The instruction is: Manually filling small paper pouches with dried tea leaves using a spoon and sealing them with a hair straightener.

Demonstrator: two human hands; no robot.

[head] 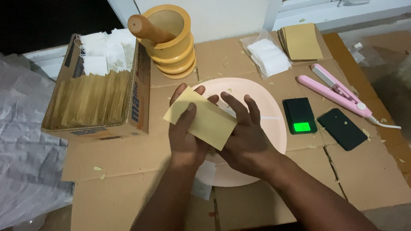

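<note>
Two hands held a tan envelope (201,118) above a pink plate (274,111).
A mortar (173,40), a box (98,98) of envelopes, a scale (299,115) and a pink sealer (338,90) ringed it; the left hand (186,137) pinched the envelope by the thumb, the right hand (246,137) lay spread beneath, over cardboard (368,171).

We see left hand (185,141) and right hand (246,139) bare; forearms bare, no sleeves, rings or watch visible.

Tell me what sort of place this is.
Probably a makeshift home packing station on flattened cardboard: a box of paper envelopes, a small digital scale, a pink heat sealer, and a mortar.
</note>
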